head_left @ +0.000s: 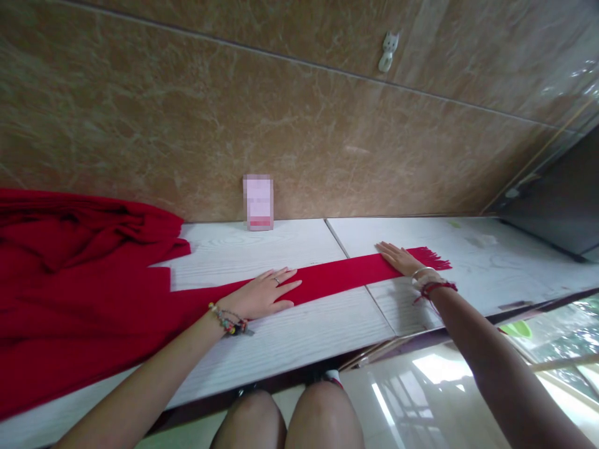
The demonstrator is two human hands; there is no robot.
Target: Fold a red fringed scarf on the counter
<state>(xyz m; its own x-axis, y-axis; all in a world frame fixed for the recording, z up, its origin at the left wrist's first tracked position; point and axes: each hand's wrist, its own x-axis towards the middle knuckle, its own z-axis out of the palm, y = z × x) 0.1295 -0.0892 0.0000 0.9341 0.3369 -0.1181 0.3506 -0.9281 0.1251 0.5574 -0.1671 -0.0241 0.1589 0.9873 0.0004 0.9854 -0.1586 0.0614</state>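
A red scarf [337, 275] lies stretched across a white wood-grain table [299, 337], its fringed end at the right. My left hand [264, 294] rests flat on the scarf near the middle, fingers together and pointing right. My right hand [399, 258] lies flat on the scarf close to the fringe. To the left the scarf widens into a crumpled red heap [70, 262] covering that end of the table.
A small pink card [258, 202] stands against the brown marble-look wall [281, 125] at the table's back edge. A white cat-shaped hook [388, 51] is on the wall. A dark panel [556, 206] stands at the far right. My knees show below the table edge.
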